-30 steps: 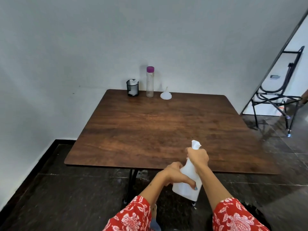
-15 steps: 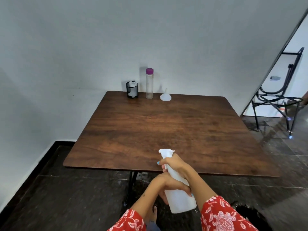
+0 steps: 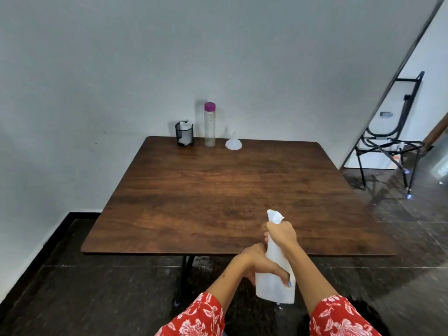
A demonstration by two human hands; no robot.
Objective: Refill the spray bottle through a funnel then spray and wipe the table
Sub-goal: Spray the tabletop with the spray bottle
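Note:
I hold a white spray bottle (image 3: 274, 287) in front of the near edge of the brown wooden table (image 3: 218, 190). My left hand (image 3: 257, 264) grips its body from the left. My right hand (image 3: 281, 232) is curled round its neck, just under the white spray head (image 3: 274, 216). At the table's far edge stand a clear bottle with a purple cap (image 3: 209, 124), a white funnel (image 3: 233, 143) lying mouth down, and a black mesh cup with a white cloth (image 3: 184, 133) in it.
The table stands against a grey wall. A black metal chair (image 3: 390, 139) is at the right by a doorway. The floor is dark glossy tile.
The spray bottle with both hands swung left half a second ago and is now back to the right, near the table's front edge. The head camera shifted slightly.

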